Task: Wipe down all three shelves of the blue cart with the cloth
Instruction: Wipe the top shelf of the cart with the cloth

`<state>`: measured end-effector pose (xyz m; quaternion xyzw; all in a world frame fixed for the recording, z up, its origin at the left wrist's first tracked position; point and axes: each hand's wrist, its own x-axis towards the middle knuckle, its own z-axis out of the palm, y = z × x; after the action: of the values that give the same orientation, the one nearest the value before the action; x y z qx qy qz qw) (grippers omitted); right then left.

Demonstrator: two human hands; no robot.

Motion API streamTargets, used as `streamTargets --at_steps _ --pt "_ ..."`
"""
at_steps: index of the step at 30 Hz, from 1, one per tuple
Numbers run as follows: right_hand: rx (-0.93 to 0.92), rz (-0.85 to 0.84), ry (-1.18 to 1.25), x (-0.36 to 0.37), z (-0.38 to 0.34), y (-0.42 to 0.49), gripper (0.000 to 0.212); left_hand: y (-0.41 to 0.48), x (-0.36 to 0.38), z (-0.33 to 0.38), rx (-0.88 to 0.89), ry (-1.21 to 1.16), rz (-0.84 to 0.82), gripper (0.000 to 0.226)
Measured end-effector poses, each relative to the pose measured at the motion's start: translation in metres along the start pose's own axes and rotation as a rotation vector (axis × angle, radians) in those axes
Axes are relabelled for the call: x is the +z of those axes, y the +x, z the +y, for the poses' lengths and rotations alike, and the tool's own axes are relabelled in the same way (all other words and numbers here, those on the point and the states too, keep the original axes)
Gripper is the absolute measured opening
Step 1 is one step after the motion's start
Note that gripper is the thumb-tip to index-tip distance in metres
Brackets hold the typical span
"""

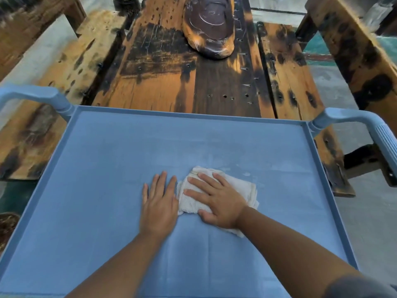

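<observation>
The top shelf (107,160) of the blue cart fills the lower part of the head view, with a raised rim around it. A folded white cloth (240,186) lies on the shelf a little right of centre. My right hand (217,201) lies flat on the cloth, fingers spread, pressing it down. My left hand (159,203) rests flat on the bare shelf just left of the cloth, its fingers together and touching the cloth's edge. The two lower shelves are hidden under the top one.
Two pale blue handles stick up at the far corners, the left handle (38,95) and the right handle (373,130). Beyond the cart stands a stained wooden table (171,72) with benches, and a dark wooden bowl (209,24) on it. Concrete floor lies to the right.
</observation>
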<state>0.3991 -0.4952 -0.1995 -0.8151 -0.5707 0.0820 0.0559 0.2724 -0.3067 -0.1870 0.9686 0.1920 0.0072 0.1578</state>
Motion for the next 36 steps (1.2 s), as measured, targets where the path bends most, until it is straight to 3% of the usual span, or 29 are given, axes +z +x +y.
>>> streamTargets --at_steps 13,20,24,29,36 --pt "0.033 -0.029 -0.09 -0.04 0.113 0.11 0.067 0.003 0.006 0.0 0.005 0.091 -0.032 0.055" --pt "0.021 -0.026 -0.113 -0.045 0.139 0.131 0.064 0.005 0.016 -0.002 0.015 0.153 -0.038 0.059" --pt "0.057 -0.015 -0.097 -0.047 0.131 0.128 0.063 0.005 0.016 -0.001 0.003 0.16 -0.033 0.058" --pt "0.357 0.049 -0.025 -0.032 0.091 0.104 0.062 0.004 0.013 -0.001 0.003 0.124 -0.016 0.057" --pt "0.492 0.066 0.042 -0.01 0.008 0.029 0.064 0.004 0.011 -0.001 -0.001 0.1 -0.026 0.058"
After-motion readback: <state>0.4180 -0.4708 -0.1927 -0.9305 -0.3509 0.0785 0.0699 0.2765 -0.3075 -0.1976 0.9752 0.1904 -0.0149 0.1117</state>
